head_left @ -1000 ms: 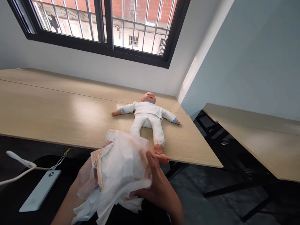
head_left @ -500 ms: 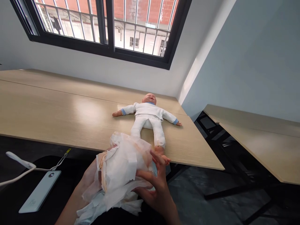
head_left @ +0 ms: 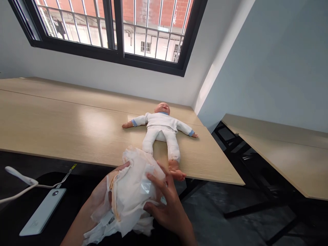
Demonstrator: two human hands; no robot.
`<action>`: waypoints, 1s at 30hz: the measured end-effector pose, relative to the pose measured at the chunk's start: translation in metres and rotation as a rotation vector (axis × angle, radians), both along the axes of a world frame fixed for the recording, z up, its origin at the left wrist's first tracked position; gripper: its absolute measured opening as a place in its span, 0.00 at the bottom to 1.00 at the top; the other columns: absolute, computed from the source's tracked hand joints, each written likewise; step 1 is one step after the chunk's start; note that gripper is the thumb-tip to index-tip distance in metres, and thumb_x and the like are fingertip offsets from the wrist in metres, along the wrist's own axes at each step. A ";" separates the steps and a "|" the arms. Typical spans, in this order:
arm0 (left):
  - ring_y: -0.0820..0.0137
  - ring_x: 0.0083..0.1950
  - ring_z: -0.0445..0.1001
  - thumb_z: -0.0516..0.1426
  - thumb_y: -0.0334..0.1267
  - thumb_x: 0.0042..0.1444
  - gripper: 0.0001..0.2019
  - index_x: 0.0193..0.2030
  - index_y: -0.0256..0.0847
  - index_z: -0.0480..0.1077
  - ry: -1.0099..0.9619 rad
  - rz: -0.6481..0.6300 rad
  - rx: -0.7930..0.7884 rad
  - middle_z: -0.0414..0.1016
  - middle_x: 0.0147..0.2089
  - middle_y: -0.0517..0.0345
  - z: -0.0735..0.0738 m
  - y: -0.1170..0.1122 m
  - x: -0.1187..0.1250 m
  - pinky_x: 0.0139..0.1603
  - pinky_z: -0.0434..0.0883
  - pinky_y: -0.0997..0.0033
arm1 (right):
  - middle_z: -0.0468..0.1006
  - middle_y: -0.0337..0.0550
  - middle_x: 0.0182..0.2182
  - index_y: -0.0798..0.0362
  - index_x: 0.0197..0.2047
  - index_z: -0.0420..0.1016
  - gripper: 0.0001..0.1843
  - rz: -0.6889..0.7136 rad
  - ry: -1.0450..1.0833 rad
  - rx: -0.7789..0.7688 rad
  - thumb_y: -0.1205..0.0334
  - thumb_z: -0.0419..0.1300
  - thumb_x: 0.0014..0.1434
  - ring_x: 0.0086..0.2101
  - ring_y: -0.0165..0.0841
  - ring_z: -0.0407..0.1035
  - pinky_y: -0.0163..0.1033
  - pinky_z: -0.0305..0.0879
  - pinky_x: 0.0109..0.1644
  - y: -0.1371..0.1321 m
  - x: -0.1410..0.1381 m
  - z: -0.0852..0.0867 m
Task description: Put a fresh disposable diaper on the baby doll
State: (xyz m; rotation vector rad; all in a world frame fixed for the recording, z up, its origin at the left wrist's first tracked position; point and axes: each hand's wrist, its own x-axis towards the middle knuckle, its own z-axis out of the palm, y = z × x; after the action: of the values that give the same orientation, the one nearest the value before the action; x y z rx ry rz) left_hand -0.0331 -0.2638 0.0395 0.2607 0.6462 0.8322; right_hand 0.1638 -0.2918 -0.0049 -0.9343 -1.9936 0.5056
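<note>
Wooden desk [head_left: 64, 126] sits beneath a barred window [head_left: 118, 34].

The left hand [head_left: 102, 193] and right hand [head_left: 165, 208] are held close together, gripping a crumpled disposable diaper [head_left: 133, 191] from opposite sides. The left palm rests against its left side, with the fingers [head_left: 123, 166] curled over the top. The right fingers [head_left: 153, 177] spread across its right face. The left forearm [head_left: 79, 222] extends from the lower left, the right wrist [head_left: 188, 232] from the lower right.

left hand [head_left: 101, 200] + right hand [head_left: 164, 208]: crumpled diaper [head_left: 135, 184] | baby doll [head_left: 160, 131] beyond, on wooden table [head_left: 64, 119]
</note>
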 end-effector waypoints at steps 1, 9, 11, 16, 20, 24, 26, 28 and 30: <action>0.54 0.32 0.79 0.58 0.37 0.59 0.16 0.51 0.29 0.73 0.027 0.028 -0.026 0.78 0.31 0.47 -0.001 0.000 -0.001 0.32 0.78 0.61 | 0.44 0.45 0.68 0.38 0.67 0.58 0.32 0.017 0.011 -0.046 0.49 0.61 0.62 0.65 0.43 0.51 0.47 0.59 0.66 0.001 0.000 0.000; 0.55 0.34 0.79 0.59 0.39 0.59 0.21 0.56 0.29 0.69 -0.003 -0.011 -0.033 0.79 0.34 0.47 -0.014 0.002 -0.006 0.36 0.78 0.64 | 0.64 0.38 0.59 0.33 0.65 0.62 0.25 0.015 0.161 -0.196 0.55 0.57 0.65 0.60 0.34 0.60 0.38 0.64 0.62 0.003 -0.001 -0.003; 0.55 0.36 0.80 0.60 0.37 0.59 0.22 0.58 0.29 0.68 0.028 -0.005 -0.036 0.79 0.35 0.47 -0.013 0.002 -0.005 0.39 0.78 0.64 | 0.64 0.37 0.60 0.32 0.65 0.61 0.26 -0.011 0.159 -0.195 0.55 0.57 0.65 0.62 0.34 0.58 0.37 0.65 0.61 0.003 -0.001 -0.004; 0.56 0.35 0.80 0.59 0.40 0.60 0.25 0.60 0.28 0.65 0.025 -0.028 -0.070 0.79 0.35 0.46 -0.008 -0.001 -0.004 0.39 0.78 0.64 | 0.62 0.38 0.62 0.36 0.68 0.56 0.31 -0.036 0.082 -0.178 0.50 0.58 0.64 0.61 0.36 0.58 0.38 0.61 0.63 0.002 0.001 -0.004; 0.56 0.32 0.79 0.58 0.39 0.60 0.26 0.62 0.27 0.63 0.029 -0.060 -0.066 0.79 0.33 0.46 -0.009 -0.001 -0.003 0.38 0.78 0.63 | 0.57 0.40 0.65 0.37 0.69 0.52 0.39 0.012 0.097 -0.220 0.38 0.59 0.59 0.64 0.38 0.54 0.38 0.57 0.65 0.003 0.004 -0.007; 0.56 0.31 0.79 0.59 0.38 0.59 0.27 0.63 0.27 0.62 0.028 -0.065 -0.034 0.79 0.34 0.46 -0.011 -0.001 -0.003 0.38 0.78 0.63 | 0.55 0.39 0.67 0.38 0.71 0.49 0.45 0.046 0.111 -0.192 0.31 0.54 0.56 0.66 0.39 0.49 0.38 0.51 0.68 0.003 0.006 -0.009; 0.56 0.31 0.79 0.59 0.38 0.59 0.27 0.63 0.27 0.62 0.029 -0.064 -0.022 0.79 0.34 0.46 -0.010 -0.001 -0.002 0.37 0.78 0.63 | 0.54 0.38 0.67 0.37 0.71 0.47 0.44 0.046 0.113 -0.179 0.32 0.55 0.57 0.67 0.38 0.48 0.37 0.50 0.68 0.004 0.005 -0.008; 0.57 0.30 0.79 0.59 0.39 0.59 0.27 0.63 0.27 0.62 0.020 -0.077 -0.030 0.79 0.33 0.46 -0.011 -0.001 -0.002 0.36 0.78 0.64 | 0.53 0.36 0.67 0.37 0.71 0.47 0.40 0.038 0.121 -0.158 0.38 0.56 0.61 0.67 0.36 0.47 0.35 0.49 0.68 0.004 0.004 -0.006; 0.57 0.29 0.78 0.61 0.40 0.58 0.28 0.61 0.27 0.63 0.021 -0.088 -0.047 0.79 0.32 0.46 -0.012 -0.001 -0.001 0.35 0.77 0.64 | 0.55 0.34 0.67 0.36 0.70 0.48 0.34 0.008 0.139 -0.136 0.47 0.56 0.65 0.66 0.32 0.49 0.33 0.48 0.68 0.004 0.002 -0.005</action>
State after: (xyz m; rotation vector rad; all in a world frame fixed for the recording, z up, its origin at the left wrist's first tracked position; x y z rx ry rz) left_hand -0.0344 -0.2648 0.0276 0.2543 0.6681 0.7297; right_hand 0.1660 -0.2874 -0.0103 -0.9471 -1.8562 0.6989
